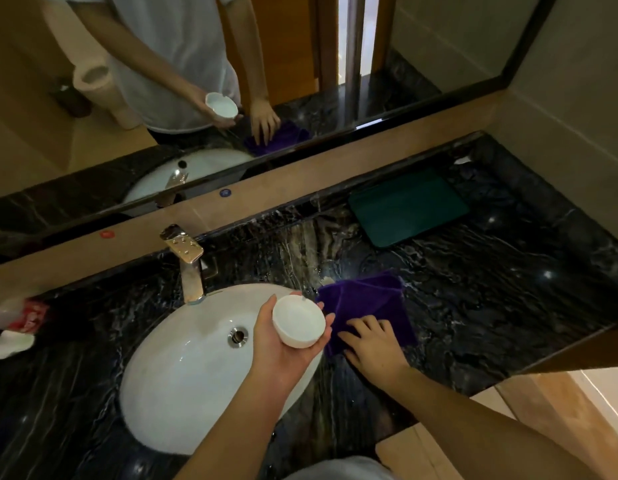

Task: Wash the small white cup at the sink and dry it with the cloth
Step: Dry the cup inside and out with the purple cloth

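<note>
White cup (298,320) and basin (183,372); purple cloth (369,303); dark green mat (408,206); black, white-veined marble counter (491,306).

left hand (279,344) cupping white cup (298,320); right hand (373,344) on purple cloth (366,303)

Small white cup (298,321) tilted over sink (183,368) rim; purple cloth (366,306) lies flat alongside.

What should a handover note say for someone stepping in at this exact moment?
Left hand: holds the small white ceramic cup on its open palm, over the right edge of the white oval sink.
Right hand: fingers spread flat on the folded purple cloth, which lies on the dark marble counter right of the sink.
Done: no water runs from the metal faucet; whether the cup was washed cannot be told.
Left: pick up the cloth and dry the cup.
</note>
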